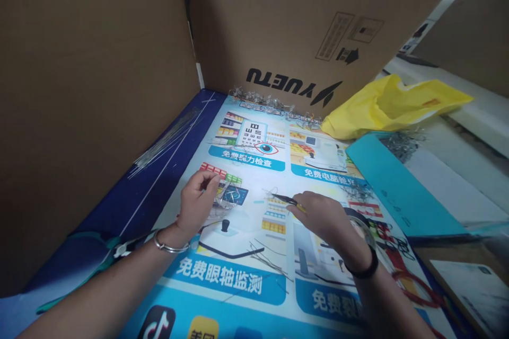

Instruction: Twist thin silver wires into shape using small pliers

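Note:
My left hand (199, 196), with a silver bangle on its wrist, is closed in a pinch on thin wire that forms a loose loop (229, 196) beside the fingertips. To its right, my right hand (318, 212) is wrapped round black-tipped pliers with yellow on the handle (292, 201), their tip pointing left. A small clear or wire piece (271, 192) shows at that tip; whether the tip grips it is too small to tell. Both hands are over a printed poster (238, 275). Several loose wires (266, 260) lie on the poster below the hands.
Cardboard walls (278, 26) stand behind and at the left. Straight wires (165, 143) lie at the left, with green-handled pliers (119, 249) nearer. Wire pieces (270, 101) line the back. At the right are a yellow bag (382, 108), a tape roll (363, 225) and red cord (417, 288).

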Motion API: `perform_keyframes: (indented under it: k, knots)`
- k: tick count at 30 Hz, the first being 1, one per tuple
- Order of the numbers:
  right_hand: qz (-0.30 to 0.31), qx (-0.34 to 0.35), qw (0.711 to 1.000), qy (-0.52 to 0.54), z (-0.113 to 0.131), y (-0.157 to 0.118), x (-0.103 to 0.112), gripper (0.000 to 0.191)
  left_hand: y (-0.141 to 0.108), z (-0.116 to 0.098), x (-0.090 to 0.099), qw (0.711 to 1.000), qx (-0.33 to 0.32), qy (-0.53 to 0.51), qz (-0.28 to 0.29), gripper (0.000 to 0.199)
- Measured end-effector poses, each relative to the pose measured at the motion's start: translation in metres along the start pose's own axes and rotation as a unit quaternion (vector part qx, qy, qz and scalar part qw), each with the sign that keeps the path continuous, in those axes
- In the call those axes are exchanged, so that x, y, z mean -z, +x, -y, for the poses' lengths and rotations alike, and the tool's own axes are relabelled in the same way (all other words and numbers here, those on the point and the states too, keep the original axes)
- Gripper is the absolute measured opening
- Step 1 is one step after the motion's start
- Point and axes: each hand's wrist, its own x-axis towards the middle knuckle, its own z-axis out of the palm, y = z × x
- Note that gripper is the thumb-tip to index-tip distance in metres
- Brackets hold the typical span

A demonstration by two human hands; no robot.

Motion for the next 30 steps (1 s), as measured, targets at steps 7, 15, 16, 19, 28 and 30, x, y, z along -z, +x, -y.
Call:
perform_keyframes:
  k: [7,15,16,19,28,30]
  knots:
    - [-0.010,0.001,1.000,0.025,-0.019,-0.005,0.016,0.026,-0.003,-0.005,0.000,0.997,-0.039,0.053,0.045,0.013]
    - [-0.010,-0.007,0.998,-0.068,-0.027,-0.012,0.019,0.026,-0.005,-0.001,0.002,0.994,-0.058,0.074,0.047,0.013]
    - [-0.008,-0.009,0.997,-0.073,-0.027,-0.013,0.019,0.025,-0.006,-0.001,0.002,0.995,-0.061,0.068,0.046,0.013]
    - [-0.009,-0.017,0.996,-0.082,-0.029,-0.014,0.020,0.023,-0.006,-0.003,0.004,0.997,-0.059,0.037,0.022,0.013]
    - [-0.199,-0.007,0.979,-0.037,-0.053,-0.025,0.031,0.027,-0.002,-0.010,0.006,0.999,-0.051,-0.008,-0.001,0.014]
    - [-0.222,0.016,0.974,-0.032,-0.048,-0.025,0.030,0.027,-0.006,-0.014,0.005,0.993,-0.084,0.023,0.074,0.011]
